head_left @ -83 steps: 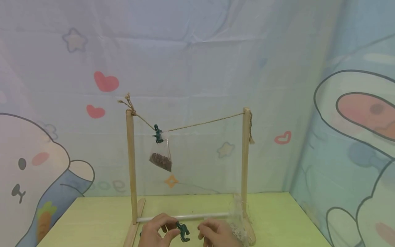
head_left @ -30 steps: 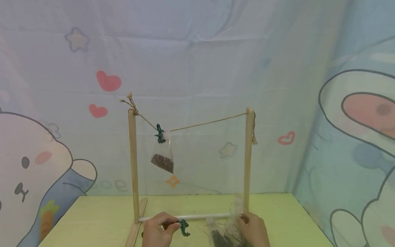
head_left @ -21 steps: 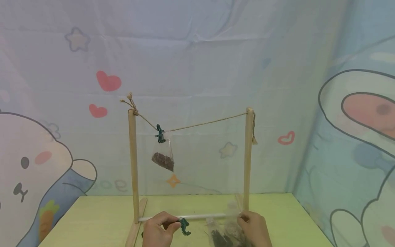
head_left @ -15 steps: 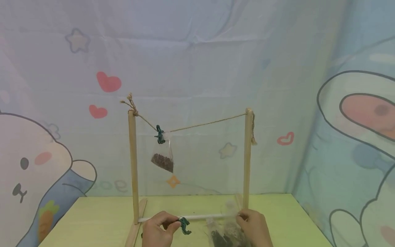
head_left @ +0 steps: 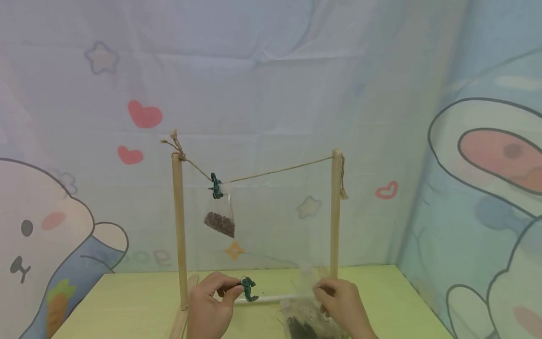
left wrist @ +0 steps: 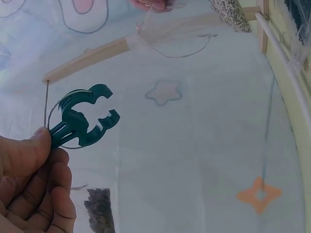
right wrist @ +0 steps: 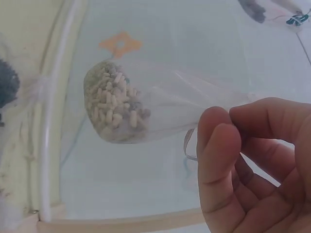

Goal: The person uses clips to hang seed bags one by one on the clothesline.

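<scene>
I see left hand (head_left: 211, 303) pinching a green clip (left wrist: 74, 121) and, at its three o'clock, right hand (head_left: 340, 301) pinching a bag (right wrist: 160, 99) (pellets (right wrist: 112, 103)).

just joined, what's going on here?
A person's left hand pinches a green clip; the right hand pinches a clear bag of pale pellets, not clipped up yet. A bag of brown bits already hangs from the rope by a second clip. A bag with dark contents lies on the table.
</scene>
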A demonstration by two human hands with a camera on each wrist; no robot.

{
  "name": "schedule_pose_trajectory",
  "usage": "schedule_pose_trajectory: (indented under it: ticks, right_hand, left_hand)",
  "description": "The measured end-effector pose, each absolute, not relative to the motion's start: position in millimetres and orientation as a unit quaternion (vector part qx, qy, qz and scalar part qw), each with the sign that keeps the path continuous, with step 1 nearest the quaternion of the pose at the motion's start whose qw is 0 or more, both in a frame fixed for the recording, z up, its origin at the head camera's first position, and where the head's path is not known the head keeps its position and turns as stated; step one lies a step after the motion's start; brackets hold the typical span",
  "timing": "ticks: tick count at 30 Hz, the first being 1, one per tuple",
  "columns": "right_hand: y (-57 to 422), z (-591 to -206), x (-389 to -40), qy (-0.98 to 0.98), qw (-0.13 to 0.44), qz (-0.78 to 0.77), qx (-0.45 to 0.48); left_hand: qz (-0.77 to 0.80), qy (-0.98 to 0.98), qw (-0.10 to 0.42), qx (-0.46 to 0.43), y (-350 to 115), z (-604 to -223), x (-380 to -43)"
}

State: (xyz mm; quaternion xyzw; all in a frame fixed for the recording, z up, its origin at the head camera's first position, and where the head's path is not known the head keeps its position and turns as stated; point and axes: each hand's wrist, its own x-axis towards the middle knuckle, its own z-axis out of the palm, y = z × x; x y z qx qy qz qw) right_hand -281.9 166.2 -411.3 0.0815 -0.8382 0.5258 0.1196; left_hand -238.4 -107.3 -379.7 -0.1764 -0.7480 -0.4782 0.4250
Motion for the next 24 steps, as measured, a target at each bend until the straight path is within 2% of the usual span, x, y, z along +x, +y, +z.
schedule_pose_trajectory:
  ticks: [5,14,20,24]
  right_hand:
    - [160.9,-395.6,-284.4,-0.833,0.132,0.521,0.130]
    - [149.3,-365.4,-296.1,-0.807,0.183,0.499,0.256]
    - [141.6,-337.0,-302.9,-0.797,0.193,0.494,0.287]
    - [136.3,-319.4,-305.7,-0.790,0.221,0.482,0.308]
  left_hand:
    - [-0.433,-0.725,0.485,-0.226,-110.1,-357.3,-243.3]
    - [-0.365,-0.719,0.530,-0.261,-113.7,-312.2,-248.4]
    - [-0.350,-0.701,0.558,-0.274,-114.9,-277.6,-258.5]
    - [-0.336,-0.689,0.581,-0.275,-115.0,-258.0,-266.3]
